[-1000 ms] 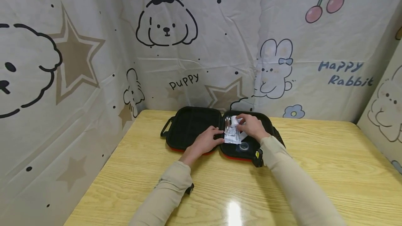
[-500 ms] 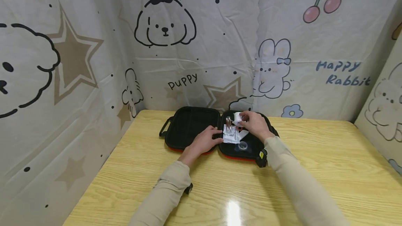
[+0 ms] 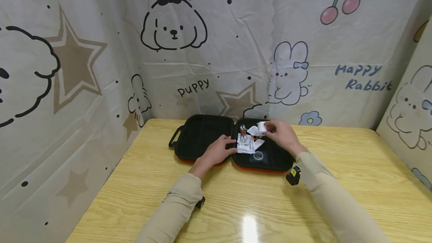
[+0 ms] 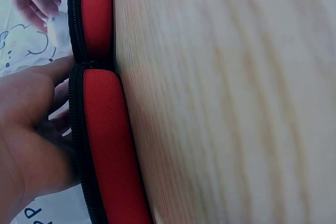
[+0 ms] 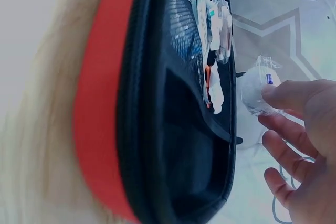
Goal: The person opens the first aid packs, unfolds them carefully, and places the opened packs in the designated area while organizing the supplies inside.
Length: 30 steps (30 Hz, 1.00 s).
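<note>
My right hand [image 3: 283,137] pinches a white bandage roll [image 5: 254,90] in a clear wrapper between thumb and forefinger. It is held above the right half of an open black-lined, red-shelled zip case [image 3: 204,132]. My left hand [image 3: 216,152] rests near the hinge, at the inner edge of the case's left half. White sachets [image 3: 245,144], a clear-wrapped bundle of brown-tinted sticks [image 3: 243,132] and a small orange item [image 3: 254,137] lie in the right half. Nearer its front is a clear packet with a ring-shaped item [image 3: 258,156].
The case lies on a wood-grain table [image 3: 216,201], near its back edge. A printed curtain [image 3: 202,59] hangs behind and at both sides. A carry handle [image 3: 174,138] sticks out at the case's left. Inside the right half is a mesh pocket [image 5: 185,22].
My right hand has lifted the bandage roll off the other contents and drawn it to the right. More of the sachets and the orange item now show. My left hand stays at the hinge.
</note>
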Available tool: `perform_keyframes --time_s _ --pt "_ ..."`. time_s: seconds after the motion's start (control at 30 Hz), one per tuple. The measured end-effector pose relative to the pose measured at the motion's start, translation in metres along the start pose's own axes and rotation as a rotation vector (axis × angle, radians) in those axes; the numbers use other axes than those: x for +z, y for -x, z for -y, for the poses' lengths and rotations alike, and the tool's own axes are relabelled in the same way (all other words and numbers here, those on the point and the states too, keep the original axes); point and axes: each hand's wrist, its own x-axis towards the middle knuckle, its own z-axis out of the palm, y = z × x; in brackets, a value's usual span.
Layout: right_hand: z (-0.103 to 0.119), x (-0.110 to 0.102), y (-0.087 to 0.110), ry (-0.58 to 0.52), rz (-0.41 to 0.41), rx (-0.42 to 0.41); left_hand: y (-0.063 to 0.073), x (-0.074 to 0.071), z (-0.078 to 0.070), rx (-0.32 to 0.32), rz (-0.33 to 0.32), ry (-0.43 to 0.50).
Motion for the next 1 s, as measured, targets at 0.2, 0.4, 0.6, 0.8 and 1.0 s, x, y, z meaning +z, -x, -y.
perform_keyframes --time_s 0.2,0.4,0.6,0.8,1.0 --pt "-0.003 -0.008 0.010 0.037 0.018 -0.002 -0.001 0.000 0.003 -0.010 -0.008 -0.007" --pt "-0.008 -0.016 0.024 0.047 0.006 -0.031 -0.001 0.000 0.002 -0.002 -0.005 -0.003" --pt "-0.012 -0.022 0.036 0.059 0.018 -0.055 0.000 -0.001 0.001 -0.005 -0.013 -0.009" --pt "-0.015 -0.025 0.049 0.099 0.033 -0.075 -0.001 0.000 0.001 0.006 -0.016 -0.034" --pt "-0.021 -0.023 0.063 0.155 0.036 -0.102 -0.002 0.002 0.002 -0.006 0.003 -0.009"
